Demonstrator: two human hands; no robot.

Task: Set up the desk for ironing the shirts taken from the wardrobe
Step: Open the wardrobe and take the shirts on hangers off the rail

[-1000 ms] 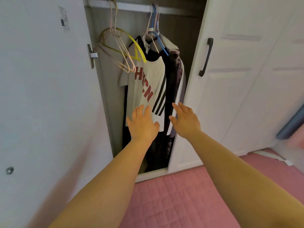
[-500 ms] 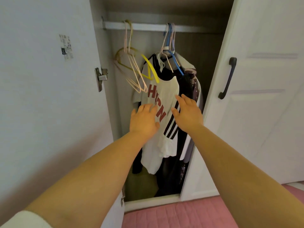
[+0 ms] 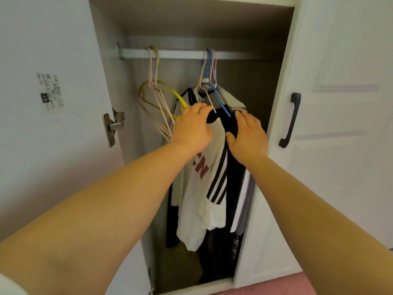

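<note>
Both hands (image 3: 192, 128) rose to white shirt (image 3: 204, 188), red "N" showing.

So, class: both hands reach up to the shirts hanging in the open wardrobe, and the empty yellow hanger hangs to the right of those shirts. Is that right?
Not quite. In the head view the empty yellow hanger hangs left of the shirts, not right. The left hand and right hand do reach up to them.

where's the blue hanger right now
In the head view, the blue plastic hanger hangs right of centre on the white wardrobe rail, over the dark garments, just above the right hand.
</note>
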